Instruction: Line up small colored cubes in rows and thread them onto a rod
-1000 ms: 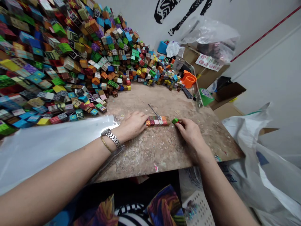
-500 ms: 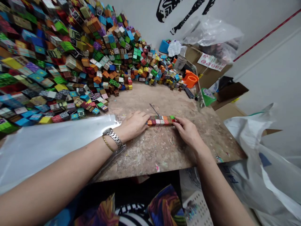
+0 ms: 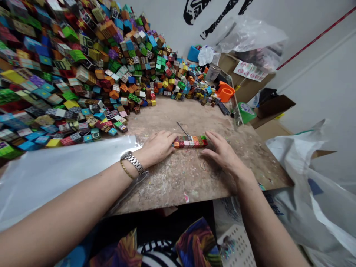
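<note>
A short bar of small patterned cubes (image 3: 190, 142), in red, orange, pink, white and green, lies on the worn brown table (image 3: 167, 178). At its left end my left hand (image 3: 160, 147), with a metal watch on the wrist, has its fingers closed on the cubes. My right hand (image 3: 221, 151) is open beside the right end, thumb and fingers spread apart. A small gap shows between that hand and the red and green end cubes. Just behind the bar, a thin dark rod (image 3: 182, 128) slants toward it.
A large heap of colourful cubes (image 3: 105, 74) fills the left and back. Clear plastic sheeting (image 3: 69, 167) covers the left front. An orange tape dispenser (image 3: 225, 92), a green roll (image 3: 246, 112) and cardboard boxes (image 3: 274, 111) stand back right. White sacks (image 3: 311, 178) hang beyond the right edge.
My right hand has let go of the bar's right end, and its thumb and fingers have opened. The left hand stays at the left end.
</note>
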`<action>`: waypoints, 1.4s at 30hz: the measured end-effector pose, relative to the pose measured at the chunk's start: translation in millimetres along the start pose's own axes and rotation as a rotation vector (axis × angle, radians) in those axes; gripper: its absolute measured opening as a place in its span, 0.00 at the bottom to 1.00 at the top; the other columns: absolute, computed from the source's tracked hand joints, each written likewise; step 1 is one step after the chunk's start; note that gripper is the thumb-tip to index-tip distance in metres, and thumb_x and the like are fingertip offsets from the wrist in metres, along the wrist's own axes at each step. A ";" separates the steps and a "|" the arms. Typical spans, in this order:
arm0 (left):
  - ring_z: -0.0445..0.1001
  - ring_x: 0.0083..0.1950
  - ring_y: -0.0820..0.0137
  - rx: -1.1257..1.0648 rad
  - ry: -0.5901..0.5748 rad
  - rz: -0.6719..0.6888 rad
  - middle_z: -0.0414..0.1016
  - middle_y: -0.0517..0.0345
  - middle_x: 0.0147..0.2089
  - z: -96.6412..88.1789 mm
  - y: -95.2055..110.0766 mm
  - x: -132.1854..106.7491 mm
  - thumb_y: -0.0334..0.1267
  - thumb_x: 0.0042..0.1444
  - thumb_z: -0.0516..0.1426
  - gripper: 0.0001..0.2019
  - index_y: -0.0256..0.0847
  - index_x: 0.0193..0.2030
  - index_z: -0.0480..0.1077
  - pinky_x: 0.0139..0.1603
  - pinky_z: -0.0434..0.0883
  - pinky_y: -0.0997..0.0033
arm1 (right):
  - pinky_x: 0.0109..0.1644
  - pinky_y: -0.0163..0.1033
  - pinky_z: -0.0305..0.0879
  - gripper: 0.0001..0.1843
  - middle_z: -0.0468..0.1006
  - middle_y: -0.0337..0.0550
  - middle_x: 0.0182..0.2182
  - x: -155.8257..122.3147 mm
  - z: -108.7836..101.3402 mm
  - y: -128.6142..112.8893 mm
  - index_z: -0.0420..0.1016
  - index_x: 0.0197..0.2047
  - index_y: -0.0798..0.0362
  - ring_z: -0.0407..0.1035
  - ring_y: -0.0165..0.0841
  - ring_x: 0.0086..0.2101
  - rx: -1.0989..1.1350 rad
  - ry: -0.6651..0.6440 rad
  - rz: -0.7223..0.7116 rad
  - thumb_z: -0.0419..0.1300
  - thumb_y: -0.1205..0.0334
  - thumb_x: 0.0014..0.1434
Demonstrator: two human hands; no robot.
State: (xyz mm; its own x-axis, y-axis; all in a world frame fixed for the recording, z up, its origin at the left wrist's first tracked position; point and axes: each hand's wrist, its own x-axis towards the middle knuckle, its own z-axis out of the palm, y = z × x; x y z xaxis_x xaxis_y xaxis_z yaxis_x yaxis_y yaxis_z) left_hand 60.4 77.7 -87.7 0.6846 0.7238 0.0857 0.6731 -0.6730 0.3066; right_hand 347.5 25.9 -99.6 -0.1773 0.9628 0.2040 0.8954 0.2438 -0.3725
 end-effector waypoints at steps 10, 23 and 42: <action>0.70 0.57 0.55 0.016 -0.005 0.022 0.74 0.45 0.56 1.8 -1.5 1.0 0.40 0.66 0.53 0.17 0.41 0.60 0.68 0.59 0.68 0.53 | 0.59 0.54 0.68 0.23 0.79 0.53 0.53 19.8 4.7 7.0 0.77 0.58 0.52 0.73 0.47 0.52 0.013 -0.046 -0.065 0.64 0.54 0.61; 0.70 0.56 0.55 0.003 0.001 0.023 0.75 0.45 0.54 1.8 -1.3 0.8 0.40 0.66 0.53 0.16 0.39 0.58 0.70 0.59 0.68 0.53 | 0.55 0.53 0.71 0.20 0.80 0.52 0.48 18.0 9.8 4.1 0.78 0.56 0.50 0.75 0.47 0.49 -0.005 -0.026 -0.058 0.62 0.55 0.62; 0.71 0.64 0.63 -0.708 0.349 -0.363 0.72 0.45 0.64 -11.0 -25.7 9.5 0.37 0.67 0.47 0.22 0.36 0.65 0.66 0.65 0.70 0.59 | 0.57 0.55 0.71 0.22 0.81 0.50 0.51 23.0 -2.9 -3.0 0.78 0.56 0.50 0.75 0.45 0.50 0.112 0.152 0.036 0.56 0.53 0.63</action>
State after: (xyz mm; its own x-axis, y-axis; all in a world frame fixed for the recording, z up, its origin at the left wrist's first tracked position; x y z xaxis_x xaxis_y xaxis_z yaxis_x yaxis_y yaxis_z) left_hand 46.5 103.4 -84.3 0.2581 0.9588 0.1184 0.4220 -0.2221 0.8790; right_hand 341.9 47.0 -91.2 -0.0742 0.9445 0.3200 0.8473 0.2289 -0.4792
